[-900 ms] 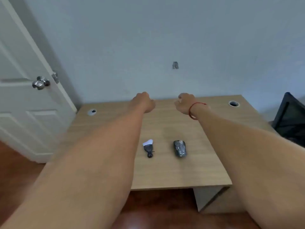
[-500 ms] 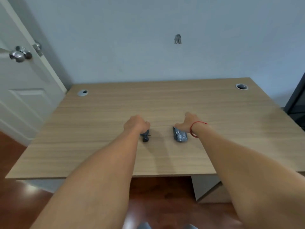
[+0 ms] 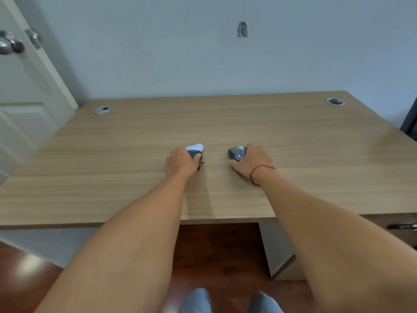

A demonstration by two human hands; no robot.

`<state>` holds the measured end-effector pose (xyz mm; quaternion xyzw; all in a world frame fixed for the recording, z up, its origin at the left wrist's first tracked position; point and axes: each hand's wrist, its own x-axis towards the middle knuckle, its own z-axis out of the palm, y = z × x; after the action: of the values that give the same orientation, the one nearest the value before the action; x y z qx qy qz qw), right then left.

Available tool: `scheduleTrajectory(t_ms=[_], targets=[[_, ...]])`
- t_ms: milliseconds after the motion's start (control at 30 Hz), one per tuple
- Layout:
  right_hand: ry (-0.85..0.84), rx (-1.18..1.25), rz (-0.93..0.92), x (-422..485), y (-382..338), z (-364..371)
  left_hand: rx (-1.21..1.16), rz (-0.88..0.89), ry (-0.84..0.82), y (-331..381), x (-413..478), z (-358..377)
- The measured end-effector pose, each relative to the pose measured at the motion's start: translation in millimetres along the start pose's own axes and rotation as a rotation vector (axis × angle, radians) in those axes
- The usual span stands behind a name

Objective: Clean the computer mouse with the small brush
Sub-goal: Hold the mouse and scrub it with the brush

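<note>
The small brush [image 3: 195, 149] has a dark handle and white bristles that point away from me. My left hand [image 3: 181, 162] is closed around its handle in the middle of the wooden desk [image 3: 112, 168]. To its right, the dark computer mouse [image 3: 236, 152] is gripped by my right hand [image 3: 251, 161], with the thumb on its near left side and the fingers over its right side. A red string circles my right wrist. The mouse's front end shows past my fingers; whether it rests on the desk or is raised I cannot tell.
Two round cable grommets sit at the desk's far corners, one at the left [image 3: 102, 109] and one at the right [image 3: 335, 101]. A white door with a metal knob [image 3: 10, 45] stands at the left. A drawer handle [image 3: 401, 226] shows under the desk at the right.
Both hands came down from the far side of the desk onto the objects. My left hand closed on the brush handle and my right hand closed on the mouse.
</note>
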<state>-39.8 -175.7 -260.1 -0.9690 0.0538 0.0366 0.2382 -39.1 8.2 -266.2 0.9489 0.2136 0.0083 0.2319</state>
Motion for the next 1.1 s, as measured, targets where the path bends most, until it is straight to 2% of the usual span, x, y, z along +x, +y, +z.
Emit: scheduleTrajectory(t_ms=[133, 233, 333, 433, 500, 633, 767, 967, 1033, 1100], targets=[[0.064, 0.055, -0.089, -3.7, 2.2, 15.3, -0.074, 0.056, 0.125, -3.2, 2.1, 15.3], [0.129, 0.197, -0.144, -17.5, 8.2, 31.4, -0.131, 0.089, 0.215, -8.9, -11.0, 21.9], [0.171, 0.329, -0.191, -37.2, 12.8, 46.6, -0.304, 0.130, 0.275, -21.4, -24.9, 23.5], [0.174, 0.306, -0.222, -48.8, 15.0, 51.7, -0.503, 0.184, 0.317, -34.3, -36.8, 18.7], [0.178, 0.276, -0.252, -51.3, 15.7, 54.1, -0.643, 0.154, 0.346, -41.0, -39.4, 14.9], [0.176, 0.130, -0.334, -51.1, 10.9, 55.5, -0.932, 0.071, 0.306, -39.2, -38.4, 7.9], [0.184, 0.168, -0.319, -49.0, 12.1, 56.4, -1.094, 0.101, 0.235, -24.1, -41.7, 3.4], [0.183, 0.182, -0.344, -45.3, 13.6, 57.3, -1.151, 0.213, 0.181, -4.5, -39.0, -13.8], [0.177, 0.189, -0.342, -44.0, 15.3, 58.2, -1.046, 0.260, 0.159, -1.0, -37.1, -11.7], [0.169, 0.189, -0.347, -43.1, 16.8, 59.3, -0.807, 0.314, 0.200, 0.8, -36.4, -6.8]])
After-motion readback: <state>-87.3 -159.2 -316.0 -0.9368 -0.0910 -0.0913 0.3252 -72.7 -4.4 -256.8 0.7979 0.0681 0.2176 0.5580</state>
